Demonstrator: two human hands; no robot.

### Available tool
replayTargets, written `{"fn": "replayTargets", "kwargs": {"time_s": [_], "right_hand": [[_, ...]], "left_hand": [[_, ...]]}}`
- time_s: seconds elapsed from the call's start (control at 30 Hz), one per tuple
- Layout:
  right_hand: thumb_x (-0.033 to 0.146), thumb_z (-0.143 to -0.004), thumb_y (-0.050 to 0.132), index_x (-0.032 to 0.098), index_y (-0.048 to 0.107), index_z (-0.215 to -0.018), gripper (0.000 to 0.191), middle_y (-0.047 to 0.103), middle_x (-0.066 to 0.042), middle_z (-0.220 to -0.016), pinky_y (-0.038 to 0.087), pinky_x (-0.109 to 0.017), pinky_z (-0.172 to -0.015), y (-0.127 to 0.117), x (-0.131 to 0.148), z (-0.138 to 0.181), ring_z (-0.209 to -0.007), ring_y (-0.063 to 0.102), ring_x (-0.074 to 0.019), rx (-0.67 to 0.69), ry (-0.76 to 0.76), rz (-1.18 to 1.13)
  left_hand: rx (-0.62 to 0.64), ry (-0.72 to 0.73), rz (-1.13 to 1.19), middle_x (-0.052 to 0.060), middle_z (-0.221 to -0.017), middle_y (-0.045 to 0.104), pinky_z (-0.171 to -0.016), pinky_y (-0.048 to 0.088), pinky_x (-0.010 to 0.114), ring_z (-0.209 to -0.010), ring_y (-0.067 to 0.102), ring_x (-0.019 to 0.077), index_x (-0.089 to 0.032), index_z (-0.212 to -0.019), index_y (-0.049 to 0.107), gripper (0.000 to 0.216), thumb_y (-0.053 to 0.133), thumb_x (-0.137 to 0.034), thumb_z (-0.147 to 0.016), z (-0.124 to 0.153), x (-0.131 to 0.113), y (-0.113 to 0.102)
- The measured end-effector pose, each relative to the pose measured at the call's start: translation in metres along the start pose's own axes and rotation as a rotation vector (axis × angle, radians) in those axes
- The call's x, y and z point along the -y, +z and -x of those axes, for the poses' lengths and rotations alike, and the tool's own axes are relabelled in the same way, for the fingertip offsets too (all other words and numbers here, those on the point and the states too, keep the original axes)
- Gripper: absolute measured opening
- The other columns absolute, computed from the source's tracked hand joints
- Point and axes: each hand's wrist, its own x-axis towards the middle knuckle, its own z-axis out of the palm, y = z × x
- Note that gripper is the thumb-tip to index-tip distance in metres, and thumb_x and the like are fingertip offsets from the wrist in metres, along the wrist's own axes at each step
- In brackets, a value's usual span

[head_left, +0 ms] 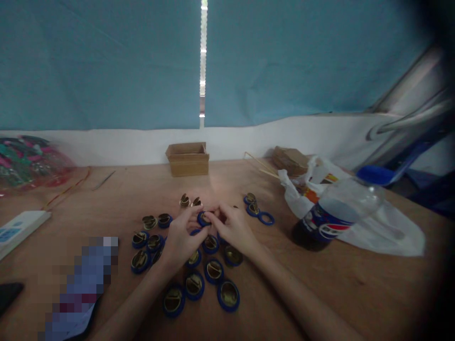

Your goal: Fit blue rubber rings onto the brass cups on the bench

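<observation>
Over the brown wooden table [355, 284], before the tan cardboard box [188, 166], our left hand [182, 238] and right hand [233, 228] fingertip-pinch a round, blue-rimmed golden disc [202, 219].

Left forearm [140, 299] and right forearm [291, 289], both slim and bare

The discs [228, 294] look shiny metal, the tabletop [355, 279] matt wood.
</observation>
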Motion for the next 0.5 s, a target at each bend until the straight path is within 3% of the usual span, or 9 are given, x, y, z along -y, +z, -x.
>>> {"fn": "replayTargets", "kwargs": {"time_s": [0.13, 0.27, 0.5], "right_hand": [[0.028, -0.088, 0.053, 0.018, 0.056, -0.071, 0.019, 0.062, 0.0, -0.063, 0.039, -0.023, -0.054, -0.004, -0.009, -0.003, -0.055, 0.056, -0.0129, -0.135, 0.072, 0.069], [0.032, -0.089, 0.051, 0.019, 0.056, -0.076, 0.019, 0.065, -0.002, -0.067, 0.038, -0.024, -0.057, -0.019, -0.029, -0.01, -0.06, 0.06, -0.0156, -0.309, 0.171, 0.204], [0.029, -0.089, 0.047, 0.02, 0.06, -0.08, 0.019, 0.068, -0.003, -0.071, 0.033, -0.025, -0.055, -0.048, -0.068, -0.015, -0.062, 0.06, -0.0178, -0.26, 0.296, 0.512]], "left_hand": [[-0.012, 0.005, -0.027, 0.007, -0.104, 0.067, -0.078, 0.057, 0.031, -0.085, 0.067, 0.0168, -0.019, -0.118, 0.054, 0.04, 0.061, -0.018, -0.08, 0.0, -0.006, -0.001], [-0.091, 0.071, -0.133, 0.006, -0.099, 0.068, -0.076, 0.054, 0.029, -0.085, 0.066, 0.0162, -0.018, -0.105, 0.06, 0.022, 0.056, -0.018, -0.083, -0.003, -0.008, -0.006], [-0.147, 0.142, -0.334, 0.003, -0.088, 0.069, -0.077, 0.051, 0.03, -0.081, 0.065, 0.0174, -0.019, -0.091, 0.063, 0.012, 0.053, -0.018, -0.085, -0.007, -0.002, -0.016]]}}
